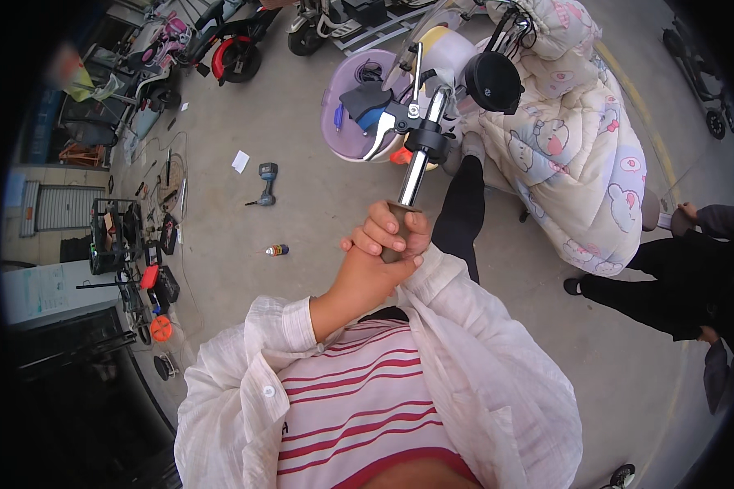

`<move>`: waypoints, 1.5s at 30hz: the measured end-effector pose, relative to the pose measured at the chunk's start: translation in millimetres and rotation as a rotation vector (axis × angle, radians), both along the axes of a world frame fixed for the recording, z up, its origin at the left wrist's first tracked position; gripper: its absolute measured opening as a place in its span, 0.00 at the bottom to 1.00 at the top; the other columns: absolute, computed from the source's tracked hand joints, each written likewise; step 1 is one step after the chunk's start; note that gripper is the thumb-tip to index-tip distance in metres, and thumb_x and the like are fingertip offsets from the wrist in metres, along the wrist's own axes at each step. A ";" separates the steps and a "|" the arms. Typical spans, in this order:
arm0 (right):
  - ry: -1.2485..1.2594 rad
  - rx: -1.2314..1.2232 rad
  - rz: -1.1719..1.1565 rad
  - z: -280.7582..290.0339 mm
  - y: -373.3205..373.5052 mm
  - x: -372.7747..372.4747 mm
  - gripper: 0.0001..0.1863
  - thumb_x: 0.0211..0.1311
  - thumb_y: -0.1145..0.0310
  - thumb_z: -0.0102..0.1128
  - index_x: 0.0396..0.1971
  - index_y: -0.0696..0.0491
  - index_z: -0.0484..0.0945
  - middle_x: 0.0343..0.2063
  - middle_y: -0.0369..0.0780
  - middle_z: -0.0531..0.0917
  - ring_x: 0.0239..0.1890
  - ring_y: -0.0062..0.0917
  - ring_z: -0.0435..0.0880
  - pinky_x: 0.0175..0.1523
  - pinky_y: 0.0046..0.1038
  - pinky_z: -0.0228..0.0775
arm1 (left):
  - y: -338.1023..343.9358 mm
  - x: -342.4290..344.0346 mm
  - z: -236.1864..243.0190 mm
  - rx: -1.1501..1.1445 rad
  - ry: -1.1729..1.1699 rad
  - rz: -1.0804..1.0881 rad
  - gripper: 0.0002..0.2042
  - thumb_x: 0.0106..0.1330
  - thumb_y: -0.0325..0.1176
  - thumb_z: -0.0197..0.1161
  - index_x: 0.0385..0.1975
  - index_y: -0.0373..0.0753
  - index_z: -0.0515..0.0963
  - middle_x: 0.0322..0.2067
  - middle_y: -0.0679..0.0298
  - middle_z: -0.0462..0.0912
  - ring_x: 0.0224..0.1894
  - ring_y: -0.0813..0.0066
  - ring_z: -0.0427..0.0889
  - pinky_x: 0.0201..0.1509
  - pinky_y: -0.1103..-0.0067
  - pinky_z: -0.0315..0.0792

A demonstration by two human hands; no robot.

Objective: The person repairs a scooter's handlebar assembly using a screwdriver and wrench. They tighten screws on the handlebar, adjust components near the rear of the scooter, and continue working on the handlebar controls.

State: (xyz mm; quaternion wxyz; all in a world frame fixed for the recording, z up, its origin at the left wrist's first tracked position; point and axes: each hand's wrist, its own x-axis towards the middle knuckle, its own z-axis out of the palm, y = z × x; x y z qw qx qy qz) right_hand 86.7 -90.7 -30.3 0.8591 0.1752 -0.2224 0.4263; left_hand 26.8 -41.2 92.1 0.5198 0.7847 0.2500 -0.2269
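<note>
My left hand (365, 275) and my right hand (395, 228) are closed together around a brown grip (394, 253) on a chrome handlebar tube (416, 175), with my fingers overlapping. Farther along the bar are a black clamp (428, 143) and a silver brake lever (382, 134). Beyond the clamp is a round black part (491, 81). A purple basket (334, 106) with tools sits behind the lever. To the right hangs a padded cartoon-print cover (571, 171) on the scooter.
A cordless drill (267, 181) and a spray can (277, 249) lie on the concrete floor (236, 212). Scattered tools (161, 277) are along the left, parked scooters (236, 57) at the back. Another person in dark clothes (652, 293) is at the right.
</note>
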 end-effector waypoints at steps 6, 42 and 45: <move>0.032 -0.455 0.041 27.1 -31.1 0.0 0.15 0.62 0.55 0.56 0.22 0.45 0.66 0.16 0.27 0.69 0.32 0.22 0.73 0.55 0.32 0.63 | 18.1 -3.5 -11.3 -0.457 0.051 -0.011 0.10 0.65 0.33 0.62 0.29 0.38 0.69 0.16 0.66 0.73 0.13 0.78 0.72 0.12 0.81 0.63; 0.083 -0.302 -0.059 12.1 -14.1 -23.1 0.14 0.63 0.55 0.61 0.25 0.42 0.66 0.17 0.23 0.68 0.31 0.18 0.72 0.60 0.34 0.60 | 19.8 -16.2 -11.1 -0.060 -0.153 -0.131 0.14 0.59 0.33 0.64 0.39 0.35 0.69 0.17 0.64 0.72 0.14 0.77 0.72 0.15 0.81 0.64; 0.115 -0.636 -0.049 33.6 -30.2 -23.0 0.14 0.64 0.57 0.60 0.25 0.45 0.67 0.17 0.26 0.68 0.30 0.19 0.71 0.53 0.30 0.66 | 23.4 -18.0 -2.3 -0.411 0.040 0.005 0.11 0.63 0.33 0.62 0.36 0.38 0.67 0.17 0.66 0.71 0.14 0.77 0.71 0.14 0.81 0.61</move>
